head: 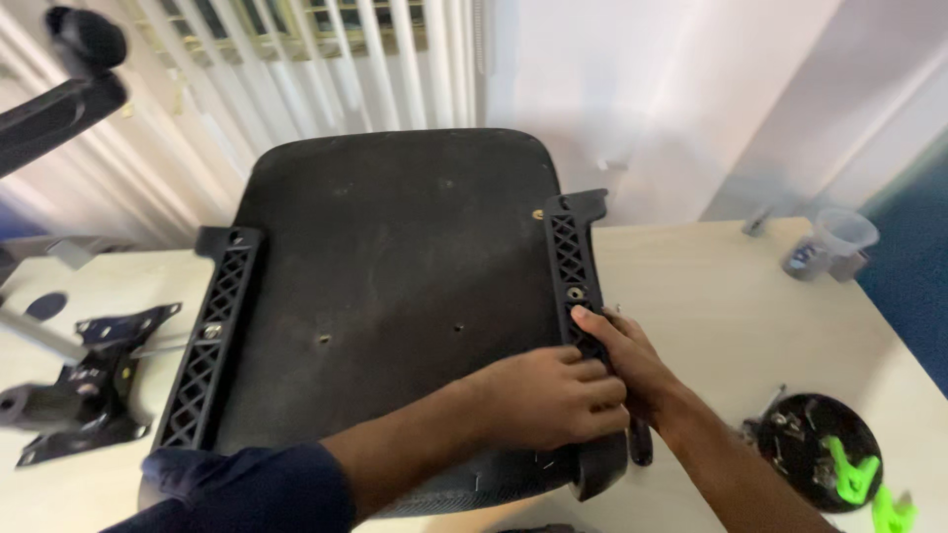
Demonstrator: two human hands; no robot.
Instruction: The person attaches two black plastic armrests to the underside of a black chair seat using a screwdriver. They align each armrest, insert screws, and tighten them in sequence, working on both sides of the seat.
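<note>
**Both hands on the right bracket of an upturned chair seat**

Head view: a black padded office-chair seat lies upside down on the pale wooden counter, its far edge towards the window blinds. A black latticed plastic armrest bracket runs along its right side, a matching one along the left. The left hand lies curled over the near end of the right bracket; the right hand closes its fingers round the same rail. The seat looks bulky and fairly heavy, soft-skinned; the stiff brackets offer the surest hold. Just right stands a round black tray of screws with green clips; a black metal chair mechanism lies left, a clear plastic cup well apart.
</note>
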